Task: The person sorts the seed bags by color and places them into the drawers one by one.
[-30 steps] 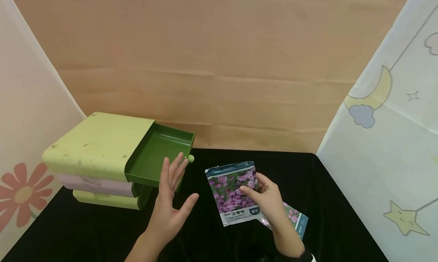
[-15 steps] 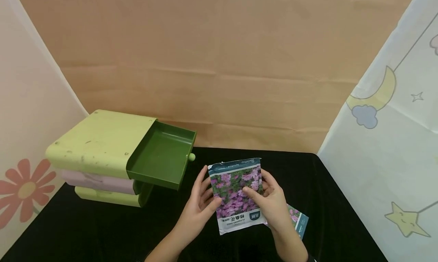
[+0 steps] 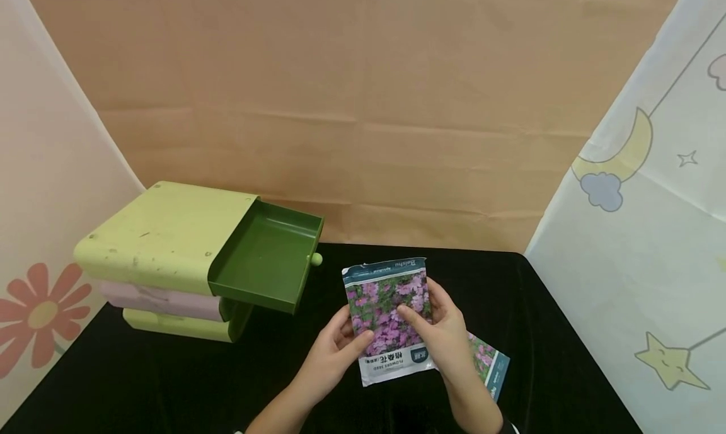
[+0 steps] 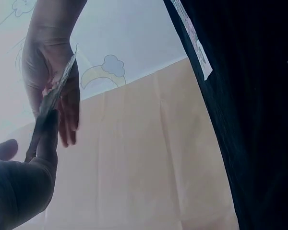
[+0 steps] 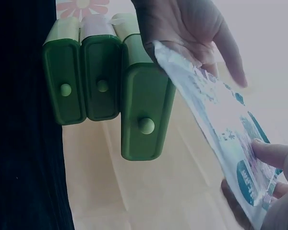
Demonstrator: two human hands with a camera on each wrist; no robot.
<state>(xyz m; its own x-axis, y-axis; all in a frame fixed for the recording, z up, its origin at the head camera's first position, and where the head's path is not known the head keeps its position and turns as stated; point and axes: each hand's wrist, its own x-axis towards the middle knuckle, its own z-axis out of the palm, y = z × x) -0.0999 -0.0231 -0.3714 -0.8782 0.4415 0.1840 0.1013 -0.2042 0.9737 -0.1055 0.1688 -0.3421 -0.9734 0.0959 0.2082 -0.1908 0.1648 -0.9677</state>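
Note:
A flower seed packet (image 3: 388, 320), with purple blossoms on its front, is held up tilted over the table. My right hand (image 3: 448, 330) grips its right edge, thumb on the printed front and fingers behind. At the left edge, my left hand (image 3: 331, 352) holds it with the thumb in front and the fingers mostly hidden behind. The left wrist view has the packet (image 4: 53, 100) nearly edge-on between both hands. Beneath my right hand, a second seed packet (image 3: 496, 371) lies on the table, partly covered by that hand and forearm.
A yellow-green and pink drawer cabinet (image 3: 170, 232) stands at the left. Its green top drawer (image 3: 266, 257) is pulled out, with nothing visible inside. The black table (image 3: 544, 320) is bordered by a brown paper backdrop (image 3: 363, 138) and printed side walls.
My left hand has come from beside the drawer to the left edge of the seed packet and taken hold of it. My right hand has kept its grip on the packet.

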